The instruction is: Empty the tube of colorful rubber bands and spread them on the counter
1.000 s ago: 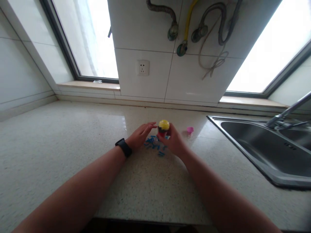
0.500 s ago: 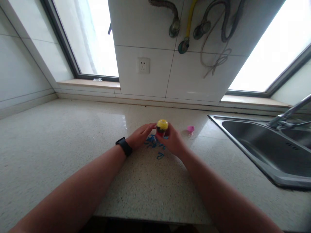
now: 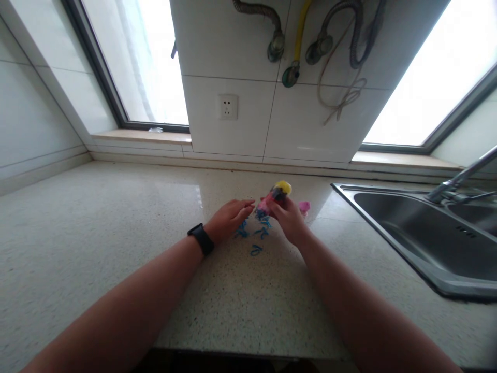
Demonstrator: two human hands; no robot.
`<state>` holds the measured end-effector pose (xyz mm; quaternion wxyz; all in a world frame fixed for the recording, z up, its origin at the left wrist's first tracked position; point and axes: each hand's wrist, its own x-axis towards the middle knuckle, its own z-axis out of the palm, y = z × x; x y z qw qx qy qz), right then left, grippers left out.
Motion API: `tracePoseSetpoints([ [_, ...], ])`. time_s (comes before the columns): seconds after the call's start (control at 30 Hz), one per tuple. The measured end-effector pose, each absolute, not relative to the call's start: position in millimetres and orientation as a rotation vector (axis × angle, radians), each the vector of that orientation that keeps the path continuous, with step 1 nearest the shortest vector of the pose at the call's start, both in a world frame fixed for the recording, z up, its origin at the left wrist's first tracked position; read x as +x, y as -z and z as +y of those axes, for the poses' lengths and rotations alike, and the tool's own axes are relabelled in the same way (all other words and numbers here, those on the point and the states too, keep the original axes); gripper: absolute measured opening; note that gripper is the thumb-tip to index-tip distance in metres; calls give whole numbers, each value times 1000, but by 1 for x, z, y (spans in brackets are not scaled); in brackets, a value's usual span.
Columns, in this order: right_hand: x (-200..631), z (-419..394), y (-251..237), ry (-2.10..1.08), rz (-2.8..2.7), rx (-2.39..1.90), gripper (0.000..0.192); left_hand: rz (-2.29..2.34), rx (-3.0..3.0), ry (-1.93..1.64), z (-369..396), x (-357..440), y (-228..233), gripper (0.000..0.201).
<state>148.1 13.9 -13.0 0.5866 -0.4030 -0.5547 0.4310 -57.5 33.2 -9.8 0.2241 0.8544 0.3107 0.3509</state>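
No readable writing anywhere. Right hand grips a small yellow-topped toy, tilted, frame centre. Left hand open, flat over blue bands. Speckled stone tabletop; pink piece nearby; steel sink right; wall socket above.

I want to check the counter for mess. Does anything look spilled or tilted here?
Yes. Small blue elastic loops lie scattered loose on the speckled stone counter, one apart nearer the edge. The right hand holds a small container with a yellow round top tilted sideways above them.
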Motion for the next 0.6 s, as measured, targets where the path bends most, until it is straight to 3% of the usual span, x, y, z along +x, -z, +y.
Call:
tracePoseSetpoints([
  [0.17,150,12,8,-1095,-1194,-833,37,942,2455,-945,25,-48,8,45],
  [0.33,147,12,8,-1135,-1042,-798,39,1106,2278,-1257,19,-42,8,46],
  [0.5,146,15,8,-1152,-911,-779,39,965,2113,-1386,17,-37,5,26],
  [0.6,144,14,8,-1168,-880,-742,39,975,1914,-1367,16,-33,4,30],
])
